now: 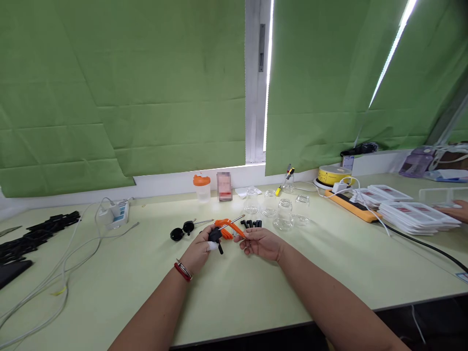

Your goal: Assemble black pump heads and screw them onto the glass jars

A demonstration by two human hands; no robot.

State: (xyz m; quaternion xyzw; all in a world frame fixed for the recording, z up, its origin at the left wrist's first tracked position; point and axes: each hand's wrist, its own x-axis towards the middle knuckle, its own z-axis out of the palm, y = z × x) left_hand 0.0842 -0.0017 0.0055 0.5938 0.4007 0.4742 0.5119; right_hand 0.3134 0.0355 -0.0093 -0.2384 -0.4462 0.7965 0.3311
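Observation:
My left hand (199, 249) is closed round a black part (215, 235) with a thin metal rod that points up and to the right. An orange curved piece (234, 227) is pinched between the fingers of my right hand (262, 243), and its left end meets the black part. More orange pieces (226, 234) lie on the table just behind the hands. Short black parts (252, 224) rest behind my right hand. Two round black pieces (177, 234), one by a metal rod, lie left of my left hand.
Several clear glass jars (285, 214) stand behind my right hand. An orange-lidded cup (202, 189) and a small box (224, 186) are at the back. Cables and a power strip (119, 214) lie left; stacked white trays (417, 217) and another person's hand (457, 211) are right.

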